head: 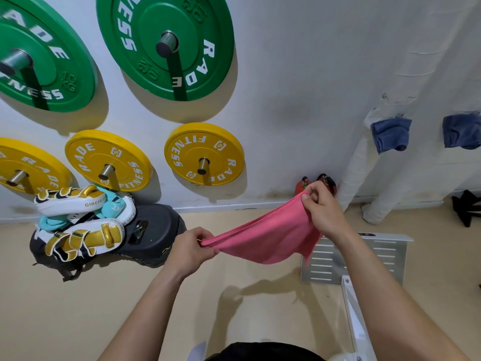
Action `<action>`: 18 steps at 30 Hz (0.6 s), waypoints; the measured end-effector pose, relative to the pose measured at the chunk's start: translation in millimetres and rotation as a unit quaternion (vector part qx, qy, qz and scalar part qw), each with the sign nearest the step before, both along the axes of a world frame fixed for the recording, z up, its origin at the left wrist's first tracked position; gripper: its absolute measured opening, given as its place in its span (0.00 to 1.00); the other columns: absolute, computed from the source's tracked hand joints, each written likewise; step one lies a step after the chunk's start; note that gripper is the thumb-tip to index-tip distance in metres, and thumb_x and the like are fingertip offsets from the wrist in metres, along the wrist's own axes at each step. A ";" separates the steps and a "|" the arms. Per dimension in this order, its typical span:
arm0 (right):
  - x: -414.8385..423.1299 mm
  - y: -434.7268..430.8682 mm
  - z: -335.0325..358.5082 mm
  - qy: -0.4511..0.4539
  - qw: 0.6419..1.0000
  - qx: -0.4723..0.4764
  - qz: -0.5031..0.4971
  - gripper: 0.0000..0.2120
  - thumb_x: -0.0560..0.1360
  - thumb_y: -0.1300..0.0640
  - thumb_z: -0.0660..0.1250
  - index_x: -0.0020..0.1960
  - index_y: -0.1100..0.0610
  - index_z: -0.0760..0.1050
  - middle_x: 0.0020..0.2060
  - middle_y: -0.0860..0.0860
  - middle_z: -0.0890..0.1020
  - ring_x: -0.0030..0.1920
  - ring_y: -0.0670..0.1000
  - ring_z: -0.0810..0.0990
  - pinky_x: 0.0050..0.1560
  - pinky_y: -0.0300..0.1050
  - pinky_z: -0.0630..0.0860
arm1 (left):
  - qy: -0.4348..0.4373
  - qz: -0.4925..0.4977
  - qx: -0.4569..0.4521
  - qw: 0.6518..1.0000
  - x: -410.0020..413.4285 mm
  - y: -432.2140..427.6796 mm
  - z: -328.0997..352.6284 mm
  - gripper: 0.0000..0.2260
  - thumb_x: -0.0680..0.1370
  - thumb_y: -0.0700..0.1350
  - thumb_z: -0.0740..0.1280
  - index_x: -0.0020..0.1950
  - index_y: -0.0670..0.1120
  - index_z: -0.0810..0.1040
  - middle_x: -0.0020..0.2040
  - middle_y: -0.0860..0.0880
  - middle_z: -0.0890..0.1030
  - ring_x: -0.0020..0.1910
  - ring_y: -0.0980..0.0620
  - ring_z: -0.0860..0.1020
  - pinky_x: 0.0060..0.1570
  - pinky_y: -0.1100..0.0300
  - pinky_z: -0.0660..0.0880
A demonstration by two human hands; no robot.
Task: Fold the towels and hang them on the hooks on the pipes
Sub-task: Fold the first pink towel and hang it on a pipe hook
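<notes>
Above beige floor [78, 308], left hand [192, 246] and right hand [322, 207] each pinch a doubled pink towel [265, 238], sagging between grips.

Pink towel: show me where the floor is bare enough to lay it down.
Bare floor lies left foreground, below the black bag, and centre, between bag and slotted metal plate. Crowded: pads heaped on the bag, plate near the pipes.

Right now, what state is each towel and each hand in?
pink towel: not hung yet, stretched in the air between both hands, sagging in the middle.
left hand: pinches the pink towel's lower end.
right hand: pinches its higher end.
inner blue towel: bunched, hanging at a white pipe.
edge blue towel: hanging, partly cut off by the picture's edge.
</notes>
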State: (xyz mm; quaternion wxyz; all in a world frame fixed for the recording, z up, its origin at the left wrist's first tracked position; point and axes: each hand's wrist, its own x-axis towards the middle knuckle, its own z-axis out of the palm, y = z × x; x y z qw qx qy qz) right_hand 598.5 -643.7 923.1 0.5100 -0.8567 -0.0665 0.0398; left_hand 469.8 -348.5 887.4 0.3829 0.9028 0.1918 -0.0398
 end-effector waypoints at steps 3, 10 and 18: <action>2.6 -3.4 2.0 -0.011 1.000 0.006 0.008 0.04 0.81 0.59 0.61 0.47 0.57 0.70 0.31 0.45 0.68 0.32 0.39 0.69 0.38 0.39 0.64 | -0.034 -0.021 0.025 0.999 2.2 -5.6 -6.1 0.10 0.68 0.43 0.78 0.40 0.52 0.78 0.35 0.53 0.80 0.35 0.55 0.76 0.36 0.59 0.72; 4.8 -25.5 -29.2 0.028 0.998 -0.035 -0.051 0.03 0.80 0.60 0.62 0.48 0.56 0.72 0.38 0.47 0.74 0.39 0.45 0.72 0.41 0.38 0.67 | -0.095 -0.025 0.054 0.994 4.7 -4.2 -3.0 0.04 0.75 0.45 0.74 0.40 0.52 0.82 0.35 0.56 0.81 0.39 0.58 0.78 0.37 0.67 0.70; -4.3 -16.1 -46.5 0.080 0.993 0.031 -0.076 0.06 0.80 0.60 0.64 0.44 0.54 0.72 0.31 0.47 0.71 0.34 0.47 0.68 0.37 0.45 0.63 | -0.083 -0.007 0.066 0.994 4.1 1.9 -3.7 0.06 0.77 0.46 0.71 0.41 0.52 0.82 0.33 0.58 0.82 0.37 0.60 0.79 0.38 0.62 0.73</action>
